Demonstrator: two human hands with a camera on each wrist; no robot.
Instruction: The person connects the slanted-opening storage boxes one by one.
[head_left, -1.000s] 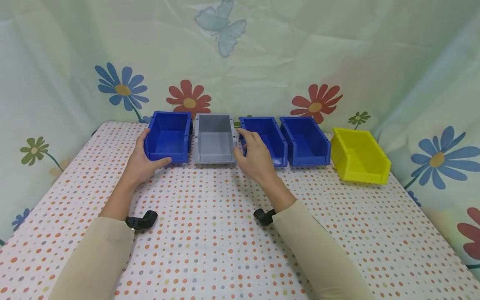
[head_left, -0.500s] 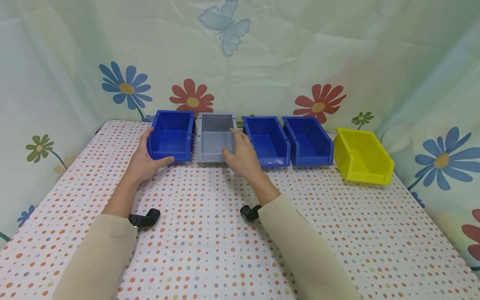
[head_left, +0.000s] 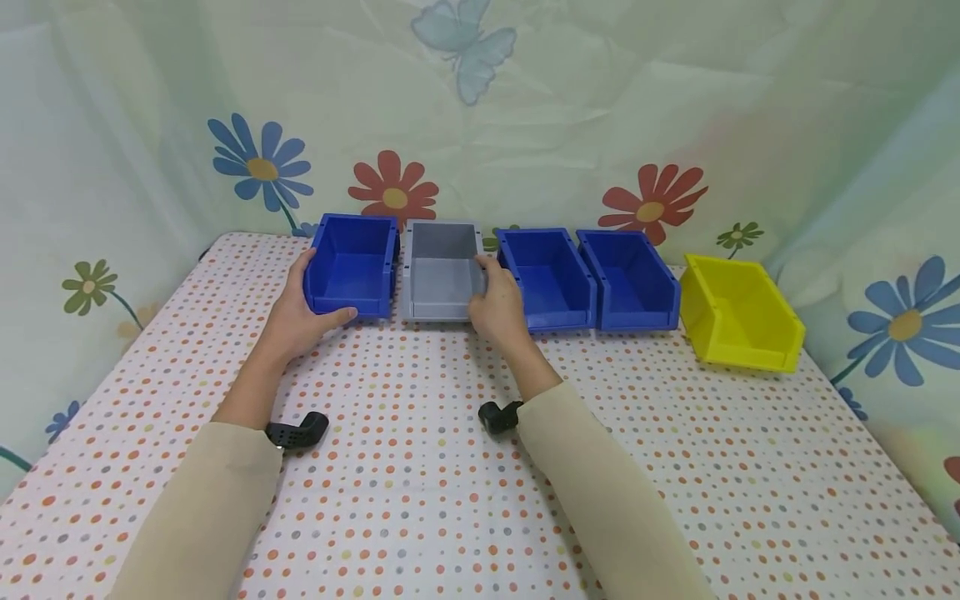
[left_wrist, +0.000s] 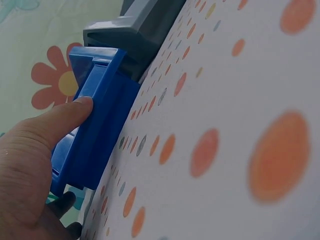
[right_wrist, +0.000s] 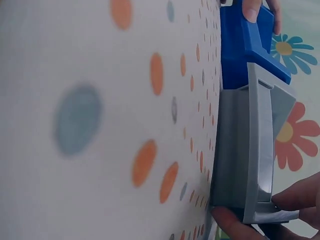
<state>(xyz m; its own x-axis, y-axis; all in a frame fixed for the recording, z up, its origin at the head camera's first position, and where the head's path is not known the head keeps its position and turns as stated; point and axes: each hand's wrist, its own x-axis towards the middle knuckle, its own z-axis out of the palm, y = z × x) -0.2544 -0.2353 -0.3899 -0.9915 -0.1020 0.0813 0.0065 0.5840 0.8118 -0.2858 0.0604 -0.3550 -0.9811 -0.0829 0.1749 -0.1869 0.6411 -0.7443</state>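
In the head view, my left hand [head_left: 296, 321] holds the leftmost blue bin [head_left: 348, 307], with its fingers along the left side and its thumb at the front. The left wrist view shows the thumb [left_wrist: 82, 106] pressed on the bin's front wall. Just to the right stands a grey bin [head_left: 442, 312], whose right wall my right hand [head_left: 501, 307] pinches near the front. In the right wrist view, fingers lie on both sides of the grey bin's [right_wrist: 260, 145] edge. The two bins stand close side by side, open fronts toward me.
Right of the grey bin stand two more blue bins, one [head_left: 558, 320] nearer and one [head_left: 641, 321] farther right. A yellow bin [head_left: 753, 357] sits angled at the far right. A dotted cloth [head_left: 420, 500] covers the table; a flowered curtain [head_left: 555, 108] hangs behind.
My right hand has moved left from the gap beside the grey bin, reached over its right wall and taken hold of it. My left hand stays on the blue bin.
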